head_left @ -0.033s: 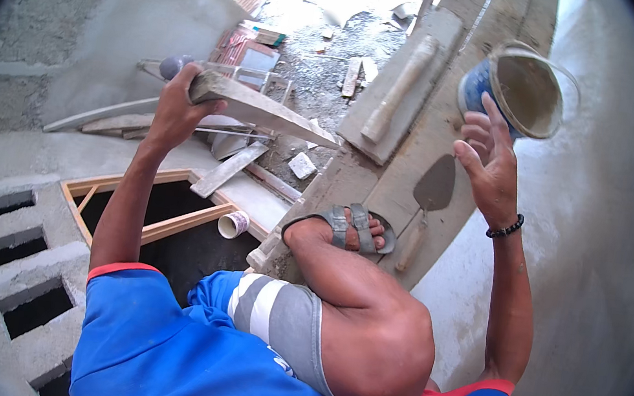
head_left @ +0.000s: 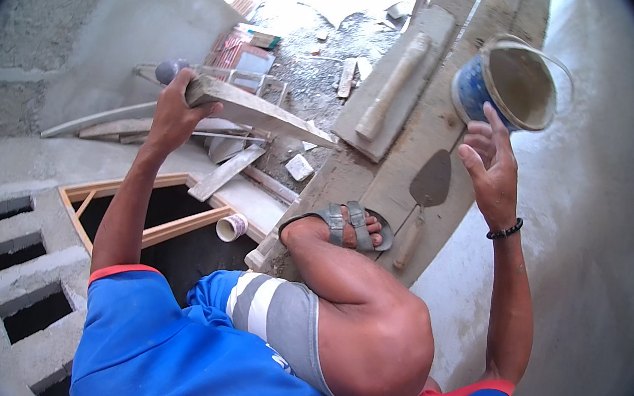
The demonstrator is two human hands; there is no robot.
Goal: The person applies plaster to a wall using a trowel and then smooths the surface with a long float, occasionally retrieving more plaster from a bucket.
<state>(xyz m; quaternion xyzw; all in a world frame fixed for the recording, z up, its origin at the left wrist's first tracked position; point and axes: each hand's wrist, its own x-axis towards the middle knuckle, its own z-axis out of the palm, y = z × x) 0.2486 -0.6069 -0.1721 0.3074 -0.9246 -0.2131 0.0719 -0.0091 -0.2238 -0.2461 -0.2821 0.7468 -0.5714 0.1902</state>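
Observation:
My left hand point(head_left: 179, 111) is closed round the near end of a thick, grey-smeared wooden board point(head_left: 264, 115). The board points right, toward the plank walkway. My right hand point(head_left: 492, 168), with a dark bead bracelet at the wrist, is raised with index finger stretched, thumb apart and other fingers loosely curled. Nothing shows in it. Its index fingertip overlaps the side of a tilted blue bucket point(head_left: 469, 90); I cannot tell whether they touch. A pointed trowel point(head_left: 431, 182) lies on the planks left of that hand. Farther off lies a large plastering float point(head_left: 394, 89) with a pale handle.
My sandalled foot point(head_left: 353, 225) rests on the plank walkway point(head_left: 382, 182). Below left, a wooden frame point(head_left: 178, 230) borders a dark opening, with a white cup point(head_left: 232, 227) by its bar. Rubble and boards lie beyond. A smooth grey wall point(head_left: 602, 257) stands right.
The view has shifted slightly. My right hand has drawn back a little from the bucket, toward me. My left hand keeps its hold on the board.

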